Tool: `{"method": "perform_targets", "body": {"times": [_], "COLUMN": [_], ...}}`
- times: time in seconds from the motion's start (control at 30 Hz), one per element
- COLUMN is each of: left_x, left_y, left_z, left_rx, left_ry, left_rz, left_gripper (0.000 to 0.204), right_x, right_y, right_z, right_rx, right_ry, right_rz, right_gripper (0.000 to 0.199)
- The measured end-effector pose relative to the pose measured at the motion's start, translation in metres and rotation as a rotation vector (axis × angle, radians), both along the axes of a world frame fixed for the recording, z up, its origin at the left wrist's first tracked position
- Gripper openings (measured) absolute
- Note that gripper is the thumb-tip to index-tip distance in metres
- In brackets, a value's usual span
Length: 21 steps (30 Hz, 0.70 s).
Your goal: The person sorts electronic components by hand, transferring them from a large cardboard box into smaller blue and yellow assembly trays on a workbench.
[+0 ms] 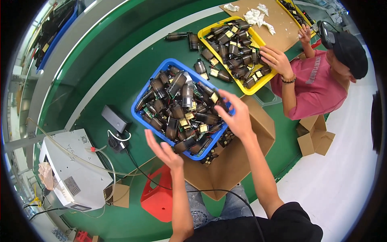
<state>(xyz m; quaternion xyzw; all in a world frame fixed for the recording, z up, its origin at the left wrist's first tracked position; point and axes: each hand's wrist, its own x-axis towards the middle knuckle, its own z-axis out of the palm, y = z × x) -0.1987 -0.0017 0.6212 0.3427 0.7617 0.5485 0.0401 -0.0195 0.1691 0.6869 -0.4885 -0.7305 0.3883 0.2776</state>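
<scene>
A blue tray (172, 61) in front of me is heaped with dark, see-through cylindrical parts (187, 95) that carry yellow patches, wires and bits of green circuit board. Beside the tray's near left rim, my left hand (164, 152) is held with its fingers stretched out and nothing in them. My right hand (238, 115) hovers at the tray's right side, thumb and fingers apart, close to the parts at that edge. Whether its fingertips touch one of them I cannot tell. Below the tray is an open cardboard box (225, 169), with more such parts inside partly hidden by the tray.
A yellow tray (206, 30) of similar parts stands at the back right, with loose parts (200, 66) on the green table beside it. A co-worker (318, 80) reaches into it. To the left are a white machine (76, 169), a black box (115, 118) and a red stool (159, 197).
</scene>
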Motion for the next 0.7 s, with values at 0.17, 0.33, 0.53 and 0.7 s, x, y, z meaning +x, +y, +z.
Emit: {"method": "perform_targets", "body": {"times": [0.17,0.33,0.53,0.7], "left_x": [0.041,0.041,0.077,0.104], "left_y": [0.019,0.008,-0.043,-0.063], "left_z": [0.002,-0.004,0.004,0.005], "left_rx": [-0.131,-0.081,-0.113,-0.241], "left_ry": [0.053,0.071,-0.197,-1.342], "left_rz": [-0.011,0.026,0.141,-0.128], "left_gripper": [0.058,0.059,0.059,0.052], "right_x": [0.005,0.018,0.086,0.197], "right_y": [-0.015,-0.019,-0.058,-0.143], "right_z": [-0.025,-0.019,-0.026,-0.096], "right_rx": [0.242,0.360,0.005,-0.087], "right_ry": [-0.026,-0.038,0.128,-0.215], "right_rz": [0.175,0.119,-0.304,-0.424], "right_gripper": [0.041,0.043,0.035,0.036]}}
